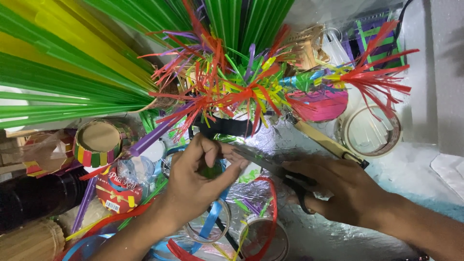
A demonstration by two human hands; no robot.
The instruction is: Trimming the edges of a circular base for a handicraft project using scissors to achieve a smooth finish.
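My left hand (198,179) pinches a narrow dark green strip (211,170) between thumb and fingers, low in the middle of the view. My right hand (333,191) grips black-handled scissors (270,166), whose blades point left and reach the left hand's fingertips. Just above both hands stands a spiky bunch of red, yellow, green and purple plastic strips (232,82).
Long green and yellow strips (63,72) fan across the upper left. A strip-woven ring (99,143), a red round tin (118,189), tape rolls (371,131) and loose ribbons (212,222) crowd a crinkled silver sheet (328,241). A wooden stick (324,141) lies right of centre.
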